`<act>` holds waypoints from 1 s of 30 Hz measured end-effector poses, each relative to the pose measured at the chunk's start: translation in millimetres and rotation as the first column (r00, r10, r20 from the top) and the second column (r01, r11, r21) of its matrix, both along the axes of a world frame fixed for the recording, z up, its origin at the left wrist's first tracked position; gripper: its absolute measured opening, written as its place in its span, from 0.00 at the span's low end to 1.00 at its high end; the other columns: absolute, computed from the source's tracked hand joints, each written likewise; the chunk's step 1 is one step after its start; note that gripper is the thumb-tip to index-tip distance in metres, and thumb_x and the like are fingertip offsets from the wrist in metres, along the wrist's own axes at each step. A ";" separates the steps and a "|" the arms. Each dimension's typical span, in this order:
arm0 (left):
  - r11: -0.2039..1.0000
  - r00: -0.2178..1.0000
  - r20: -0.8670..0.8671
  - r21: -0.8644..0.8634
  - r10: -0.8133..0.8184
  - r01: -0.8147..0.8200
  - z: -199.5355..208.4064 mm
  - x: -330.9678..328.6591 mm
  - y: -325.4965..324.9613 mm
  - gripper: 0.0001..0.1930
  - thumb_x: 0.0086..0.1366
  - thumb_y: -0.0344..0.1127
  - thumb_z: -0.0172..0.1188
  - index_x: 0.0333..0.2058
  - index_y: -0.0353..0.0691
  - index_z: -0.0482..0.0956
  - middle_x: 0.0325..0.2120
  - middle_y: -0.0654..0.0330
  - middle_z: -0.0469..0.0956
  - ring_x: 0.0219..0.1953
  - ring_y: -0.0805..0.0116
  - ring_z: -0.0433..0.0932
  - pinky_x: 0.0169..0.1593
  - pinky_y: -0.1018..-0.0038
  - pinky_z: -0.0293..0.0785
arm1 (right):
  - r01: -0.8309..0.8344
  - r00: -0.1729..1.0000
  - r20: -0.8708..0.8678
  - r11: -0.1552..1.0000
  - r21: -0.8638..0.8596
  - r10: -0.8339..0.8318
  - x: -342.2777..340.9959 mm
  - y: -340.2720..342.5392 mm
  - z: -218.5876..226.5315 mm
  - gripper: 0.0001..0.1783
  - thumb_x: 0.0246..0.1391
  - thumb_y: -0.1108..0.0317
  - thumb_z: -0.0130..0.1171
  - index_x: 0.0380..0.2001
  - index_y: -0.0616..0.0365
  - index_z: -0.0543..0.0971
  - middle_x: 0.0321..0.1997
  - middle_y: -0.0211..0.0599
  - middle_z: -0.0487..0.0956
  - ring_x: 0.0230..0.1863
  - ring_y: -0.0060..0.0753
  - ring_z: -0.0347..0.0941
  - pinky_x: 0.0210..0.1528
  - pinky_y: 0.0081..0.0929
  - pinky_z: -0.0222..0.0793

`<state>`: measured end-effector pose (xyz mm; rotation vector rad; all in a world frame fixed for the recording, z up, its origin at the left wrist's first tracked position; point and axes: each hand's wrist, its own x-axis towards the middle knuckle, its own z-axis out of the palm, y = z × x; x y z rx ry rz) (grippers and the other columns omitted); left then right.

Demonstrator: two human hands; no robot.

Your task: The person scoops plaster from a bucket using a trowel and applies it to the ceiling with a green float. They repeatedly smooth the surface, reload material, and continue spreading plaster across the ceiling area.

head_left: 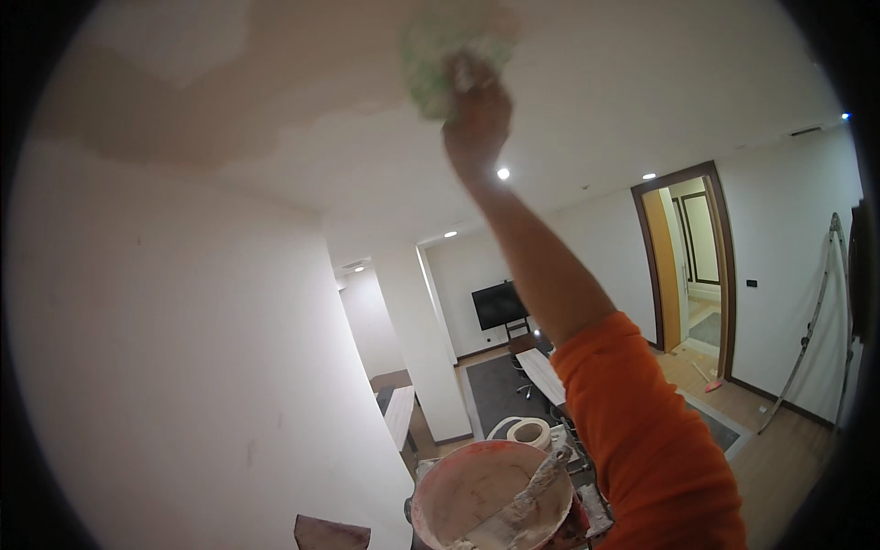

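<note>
- Right hand (478, 115) is raised, one blurred pale-green pad (431, 69) being gripped by bent fingers at the ceiling (605, 73), apparently for overhead reach; contact cannot be told; the left is unseen, its state untellable;
- one bucket (449, 486) is placed below, probably for easy access; one caked tool (537, 488) is leaned inside;
- one tape roll (529, 432) is set just beyond.

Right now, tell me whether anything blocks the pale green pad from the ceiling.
Nothing visible does: the right hand holds the pale green pad up by the ceiling, and no object shows between pad and ceiling. Blur hides whether they touch.
</note>
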<state>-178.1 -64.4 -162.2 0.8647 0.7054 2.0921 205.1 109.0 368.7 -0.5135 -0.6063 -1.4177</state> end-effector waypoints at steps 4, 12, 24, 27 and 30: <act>0.995 0.989 -0.142 -0.084 0.035 -0.047 33.1 1.8 0.3 0.15 0.55 0.25 0.55 0.43 0.33 0.71 0.30 0.58 0.73 0.27 0.68 0.73 0.33 0.73 0.71 | -0.193 0.946 0.155 0.878 -0.438 0.285 -10.8 95.1 -36.4 0.40 0.46 0.85 0.47 0.64 0.42 0.70 0.68 0.35 0.67 0.69 0.39 0.60 0.70 0.38 0.57; 0.975 0.973 -0.143 -0.103 0.180 -0.196 -3.1 -27.8 5.7 0.10 0.63 0.31 0.55 0.40 0.31 0.74 0.30 0.55 0.76 0.28 0.65 0.76 0.32 0.70 0.74 | -0.717 0.692 0.065 0.674 0.175 0.719 47.8 7.7 -9.3 0.30 0.56 0.85 0.46 0.64 0.62 0.66 0.66 0.46 0.67 0.67 0.44 0.62 0.66 0.35 0.60; 0.985 0.986 -0.079 0.075 -0.149 0.155 27.6 -7.8 12.9 0.08 0.62 0.26 0.52 0.41 0.38 0.70 0.29 0.60 0.73 0.26 0.70 0.71 0.32 0.72 0.70 | -0.821 0.162 -0.021 0.123 -0.558 0.987 -91.3 -6.2 -83.6 0.20 0.54 0.80 0.55 0.52 0.61 0.75 0.53 0.42 0.77 0.53 0.39 0.73 0.56 0.34 0.68; 0.917 0.942 -0.016 0.224 -0.335 0.330 19.4 -1.6 35.2 0.08 0.69 0.30 0.51 0.44 0.36 0.71 0.33 0.60 0.74 0.29 0.71 0.71 0.35 0.73 0.71 | -0.655 -0.312 -0.196 -0.360 -0.665 0.930 -69.6 -18.0 -164.6 0.16 0.55 0.73 0.62 0.48 0.62 0.75 0.43 0.34 0.76 0.45 0.25 0.71 0.47 0.27 0.67; 0.903 0.939 -0.034 0.264 -0.343 0.339 75.8 53.9 18.4 0.09 0.68 0.34 0.52 0.44 0.36 0.72 0.35 0.57 0.77 0.30 0.66 0.74 0.34 0.69 0.73 | -0.646 -0.033 -0.257 -0.217 -0.732 0.966 -55.6 -65.8 -234.3 0.21 0.55 0.76 0.62 0.52 0.61 0.72 0.48 0.33 0.75 0.50 0.28 0.71 0.54 0.29 0.68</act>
